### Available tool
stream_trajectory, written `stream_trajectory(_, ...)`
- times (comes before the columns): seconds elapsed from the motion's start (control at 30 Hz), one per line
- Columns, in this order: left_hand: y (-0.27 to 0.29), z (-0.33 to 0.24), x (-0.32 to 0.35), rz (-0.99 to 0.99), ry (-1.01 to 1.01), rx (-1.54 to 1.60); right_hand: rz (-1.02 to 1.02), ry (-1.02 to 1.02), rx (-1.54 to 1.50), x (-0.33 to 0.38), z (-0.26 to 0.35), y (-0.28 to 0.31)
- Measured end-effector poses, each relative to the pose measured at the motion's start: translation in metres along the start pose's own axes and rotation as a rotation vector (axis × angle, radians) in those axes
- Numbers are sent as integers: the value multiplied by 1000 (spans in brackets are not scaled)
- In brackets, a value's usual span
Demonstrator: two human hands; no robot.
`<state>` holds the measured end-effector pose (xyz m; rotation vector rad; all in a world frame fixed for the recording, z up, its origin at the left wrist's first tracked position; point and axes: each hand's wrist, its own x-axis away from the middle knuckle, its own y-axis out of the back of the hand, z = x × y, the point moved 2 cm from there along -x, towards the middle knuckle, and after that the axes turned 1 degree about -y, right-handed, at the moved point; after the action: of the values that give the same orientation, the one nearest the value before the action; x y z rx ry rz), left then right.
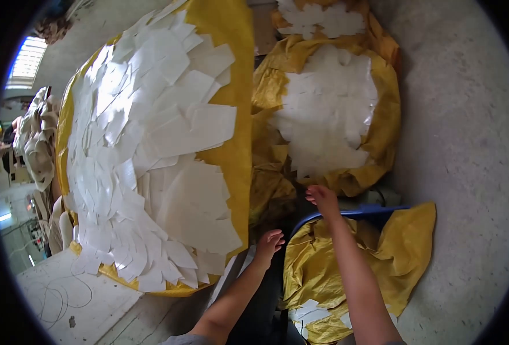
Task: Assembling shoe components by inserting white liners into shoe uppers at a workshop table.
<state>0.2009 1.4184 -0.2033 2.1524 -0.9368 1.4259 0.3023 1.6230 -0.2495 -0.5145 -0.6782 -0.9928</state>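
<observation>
My left hand [267,242] hangs with curled fingers in the dark gap beside a big yellow sack [234,86] heaped with flat white cut sheets [151,144]. It holds nothing that I can see. My right hand [323,198] reaches forward over a blue bar [361,213], fingers bent, close to the lower rim of a second yellow sack [388,115] filled with white pieces [329,115]. It grips nothing visible. Below my right forearm lies a crumpled yellow sack [407,253] with a few white scraps [309,313] inside.
A third yellow bag of white pieces [323,20] sits at the top. Grey concrete floor [467,144] spreads on the right. A stack of pale moulded parts [35,144] stands at the far left, and a white board with thin wires [58,293] lies at lower left.
</observation>
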Motion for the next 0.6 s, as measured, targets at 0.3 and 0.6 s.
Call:
stream_trajectory(0.3,-13,8,-17,111,-31,-53,-224,373,473,53,13,11)
stream_trajectory(0.6,0,13,-17,184,-34,-206,-243,658,516,156,6,-18)
